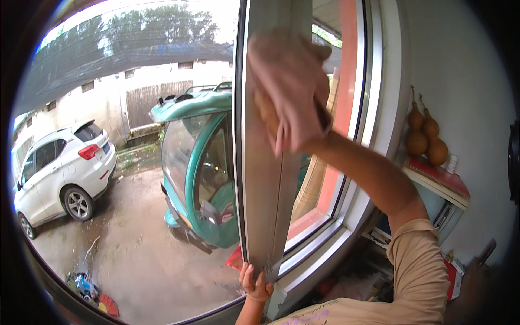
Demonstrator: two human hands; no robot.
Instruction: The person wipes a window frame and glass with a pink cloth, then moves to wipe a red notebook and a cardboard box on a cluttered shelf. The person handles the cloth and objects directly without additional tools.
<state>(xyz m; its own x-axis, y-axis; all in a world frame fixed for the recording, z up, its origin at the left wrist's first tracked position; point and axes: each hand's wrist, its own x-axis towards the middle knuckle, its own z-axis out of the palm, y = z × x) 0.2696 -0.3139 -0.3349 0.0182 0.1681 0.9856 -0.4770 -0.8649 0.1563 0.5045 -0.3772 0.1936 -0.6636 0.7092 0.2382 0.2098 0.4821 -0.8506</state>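
Note:
My right hand [300, 89] is raised at the upper middle, blurred and mostly covered by a pink cloth [294, 85]. It presses the cloth against the wide metal window mullion [266, 191]. Low in the view, my left hand [256, 282] rests with bent fingers at the bottom of that mullion, beside the edge of the glass pane. To the right of the mullion a window section with a metal frame [343, 199] stands in front of a salmon-coloured surface.
Dried gourds [426, 134] and a red notebook [440, 174] sit on a shelf [438, 189] at the right, near my elbow. Beyond the glass are a green enclosed vehicle [199, 162] and a white car [65, 170]. A metal sill [308, 258] runs below the window.

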